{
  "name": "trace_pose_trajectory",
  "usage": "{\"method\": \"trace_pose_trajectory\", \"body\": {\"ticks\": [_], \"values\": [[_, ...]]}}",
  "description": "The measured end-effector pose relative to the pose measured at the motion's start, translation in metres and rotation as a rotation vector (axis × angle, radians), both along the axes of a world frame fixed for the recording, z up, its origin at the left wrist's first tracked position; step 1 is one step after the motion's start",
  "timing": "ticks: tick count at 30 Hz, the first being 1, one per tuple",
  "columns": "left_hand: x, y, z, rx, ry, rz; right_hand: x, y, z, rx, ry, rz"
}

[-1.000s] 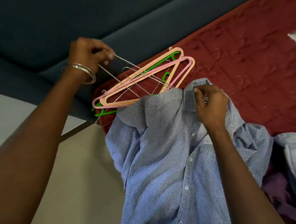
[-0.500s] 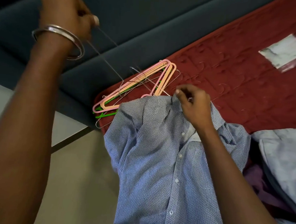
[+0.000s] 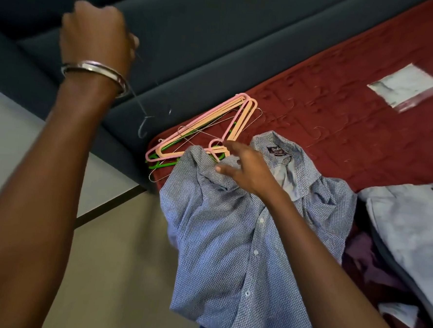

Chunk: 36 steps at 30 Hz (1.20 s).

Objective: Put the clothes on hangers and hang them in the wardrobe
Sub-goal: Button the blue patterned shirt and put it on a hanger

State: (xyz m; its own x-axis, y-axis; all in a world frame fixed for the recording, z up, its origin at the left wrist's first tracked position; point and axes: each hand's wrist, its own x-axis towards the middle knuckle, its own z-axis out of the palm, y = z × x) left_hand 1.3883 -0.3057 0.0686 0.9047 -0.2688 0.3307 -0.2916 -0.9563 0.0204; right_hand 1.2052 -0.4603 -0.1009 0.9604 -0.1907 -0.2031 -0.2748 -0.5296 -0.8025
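Motion-blurred thin wire hanger (image 3: 143,120), hook downward, clenched in raised left hand (image 3: 98,33); released right hand (image 3: 245,170) over blue checked shirt (image 3: 231,240).

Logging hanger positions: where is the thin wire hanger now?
In the head view, upper left: the left hand grips the thin wire hanger raised above the pink, peach and green plastic hangers.

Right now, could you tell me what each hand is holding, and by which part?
Left hand grips a wire hanger by its thin frame, hook hanging down. Right hand holds nothing.
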Motion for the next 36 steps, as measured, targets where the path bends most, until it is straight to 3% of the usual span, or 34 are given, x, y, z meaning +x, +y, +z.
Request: {"method": "trace_pose_trajectory", "body": {"ticks": [2, 4, 7, 10, 13, 15, 18, 20, 26, 29, 31, 33, 36], "values": [[-0.009, 0.010, 0.003, -0.030, -0.056, -0.046, -0.002, 0.004, -0.002, 0.054, -0.041, -0.034], [-0.015, 0.020, 0.008, -0.249, 0.017, -0.055, -0.002, 0.006, -0.001, 0.071, -0.100, -0.072], [-0.017, 0.024, 0.010, -0.717, 0.345, 0.071, -0.003, 0.007, 0.009, -0.051, -0.294, -0.096], [-0.023, 0.008, -0.009, -1.041, 0.679, 0.193, -0.012, -0.001, 0.020, -0.181, -0.477, -0.122], [-0.032, -0.010, -0.041, -1.047, 0.949, 0.296, -0.025, -0.019, 0.024, -0.098, -0.567, -0.136], [-0.037, -0.019, -0.070, -1.032, 1.117, 0.338, -0.036, -0.036, 0.024, 0.084, -0.517, -0.156], [-0.046, -0.037, -0.103, -1.150, 1.313, 0.383, -0.053, -0.063, 0.014, 0.113, -0.367, -0.151], [-0.054, -0.052, -0.122, -1.221, 1.346, 0.355, -0.063, -0.077, 0.002, 0.154, -0.312, -0.221], [-0.091, -0.083, -0.180, -0.976, 1.316, 0.171, -0.065, -0.101, 0.000, 0.539, -0.273, -0.546], [-0.103, -0.089, -0.199, -0.827, 1.355, 0.065, -0.057, -0.124, 0.004, 0.556, -0.130, -0.516], [-0.100, -0.098, -0.212, -0.716, 1.263, -0.015, -0.053, -0.138, 0.002, 0.591, 0.010, -0.432], [-0.092, -0.107, -0.222, -0.636, 1.089, -0.072, -0.050, -0.147, -0.006, 0.367, 0.082, -0.374], [-0.077, -0.119, -0.237, -0.601, 0.905, -0.111, -0.041, -0.164, -0.031, -0.318, 0.086, -0.265]]}}
